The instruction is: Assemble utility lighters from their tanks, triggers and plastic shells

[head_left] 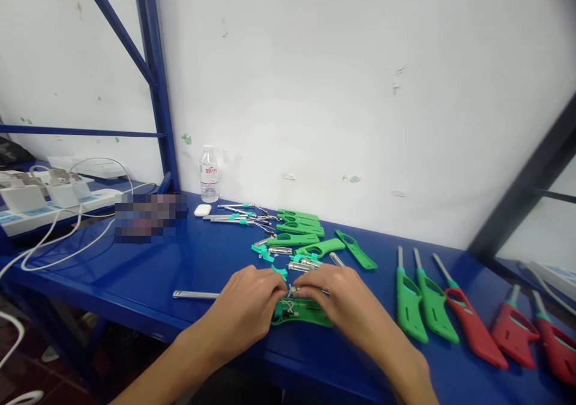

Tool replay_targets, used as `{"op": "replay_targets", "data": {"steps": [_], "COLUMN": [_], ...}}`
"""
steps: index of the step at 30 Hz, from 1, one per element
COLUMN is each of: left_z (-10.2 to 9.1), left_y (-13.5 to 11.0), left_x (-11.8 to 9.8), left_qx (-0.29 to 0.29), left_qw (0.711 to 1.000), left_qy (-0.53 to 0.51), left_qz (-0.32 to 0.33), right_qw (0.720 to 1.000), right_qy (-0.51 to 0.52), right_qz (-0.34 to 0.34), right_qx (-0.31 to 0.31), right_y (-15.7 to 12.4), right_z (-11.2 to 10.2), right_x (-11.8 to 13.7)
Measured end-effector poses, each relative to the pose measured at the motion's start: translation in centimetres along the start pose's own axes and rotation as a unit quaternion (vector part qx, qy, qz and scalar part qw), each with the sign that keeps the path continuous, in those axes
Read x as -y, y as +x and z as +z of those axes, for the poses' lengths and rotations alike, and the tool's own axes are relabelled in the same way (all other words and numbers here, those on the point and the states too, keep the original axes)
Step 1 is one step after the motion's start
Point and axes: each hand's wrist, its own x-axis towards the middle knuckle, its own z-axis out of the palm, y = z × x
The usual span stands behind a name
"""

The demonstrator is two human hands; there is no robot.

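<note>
My left hand (pixel 252 300) and my right hand (pixel 339 291) meet over a green lighter handle half (pixel 310 314) lying on the blue table. Between my right thumb and fingers is a clear fuel tank (pixel 295 289) with a silver end, mostly covered by the fingers. My left fingers are pinched together beside that end; what they hold is hidden. Thin wires and a small dark part (pixel 289 312) sit in the handle half. A metal lighter tube (pixel 195 295) sticks out to the left beneath my left hand. A teal piece (pixel 279 272) lies just behind my fingertips.
Behind my hands lie loose fuel tanks (pixel 280 250), green handle halves (pixel 294 239) and metal tubes with wires (pixel 238 219). Several green and red lighters (pixel 409 309) line the right side. A water bottle (pixel 209 174), white case (pixel 203 210) and power strip (pixel 103 200) stand left.
</note>
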Motion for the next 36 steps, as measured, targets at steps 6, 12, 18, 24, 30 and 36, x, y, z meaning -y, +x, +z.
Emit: {"op": "replay_targets", "data": {"steps": [6,12,18,24,30,36], "left_z": [0.1,0.2,0.2,-0.1,-0.8,-0.9], "left_y": [0.1,0.2,0.4,0.2,-0.6,-0.8], "left_x": [0.0,0.1,0.2,-0.2,-0.9,-1.5], "left_qx": [-0.001,0.004,0.015,0.033,0.048,0.070], "left_qw": [1.000,1.000,1.000,0.999,0.999,0.997], "left_qy": [-0.002,-0.005,-0.008,-0.008,0.002,0.018], "left_qz": [-0.002,-0.004,-0.008,-0.015,-0.026,-0.028], "right_qw": [1.000,1.000,0.998,0.998,0.998,0.996], "right_qy": [0.008,0.020,0.050,0.043,0.021,0.020], "right_qz": [0.000,0.002,0.024,0.042,0.045,0.062], "right_qx": [-0.004,-0.003,0.009,0.030,0.047,0.068], "right_y": [0.2,0.2,-0.1,-0.4,-0.8,-1.0], "right_z": [0.0,0.0,-0.3,-0.5,-0.9,-1.3], "right_x": [0.1,0.2,0.2,-0.4,-0.5,-0.5]}}
